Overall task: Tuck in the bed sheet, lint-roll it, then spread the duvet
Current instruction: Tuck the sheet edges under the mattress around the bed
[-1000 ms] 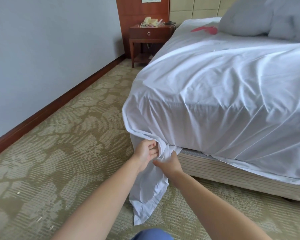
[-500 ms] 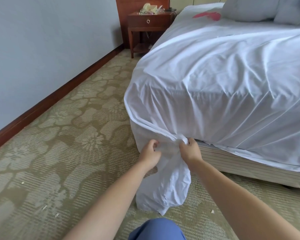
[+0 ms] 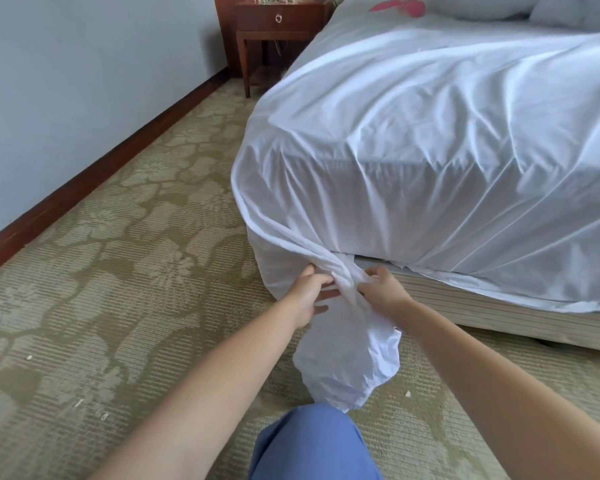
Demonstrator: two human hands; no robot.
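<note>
left hand (image 3: 310,294): gripped bunched bed sheet (image 3: 430,161) corner, 9 o'clock side
right hand (image 3: 383,287): pinched same bunch, 3 o'clock side

No readable text, label, brand, number or sign anywhere in view. Bed sheet (image 3: 430,140) plain white, no print. Nightstand (image 3: 279,20) front shows only metal ring pull, no lettering.

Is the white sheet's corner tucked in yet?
Not yet. The white bed sheet's corner hangs bunched to the carpet, gripped by the left hand and right hand.
</note>
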